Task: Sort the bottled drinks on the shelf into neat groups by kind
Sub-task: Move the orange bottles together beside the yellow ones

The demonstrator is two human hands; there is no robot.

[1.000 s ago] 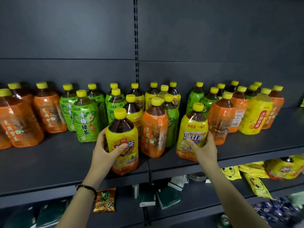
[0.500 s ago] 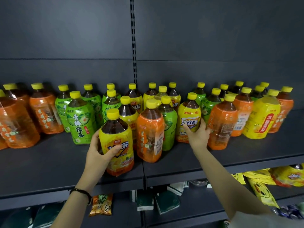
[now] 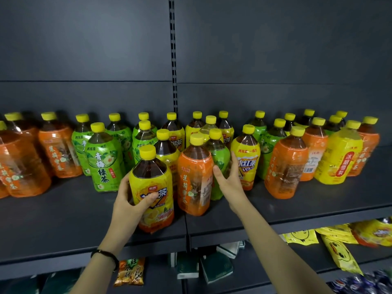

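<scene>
Bottled drinks (image 3: 101, 158) still mixed mid-shelf; orange and green partly grouped. Left hand (image 3: 129, 200) grips yellow iced tea (image 3: 151, 187), right hand (image 3: 230, 179) open.

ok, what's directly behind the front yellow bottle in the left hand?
Behind the yellow bottle in the left hand stands another yellow-label bottle; only its cap, dark neck and part of its label show. Its lower body and base are covered.

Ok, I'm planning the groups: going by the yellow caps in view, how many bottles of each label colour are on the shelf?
orange-label bottles: 7
green-label bottles: 8
yellow-label bottles: 7
bottles with label hidden: 5
Total: 27
</scene>
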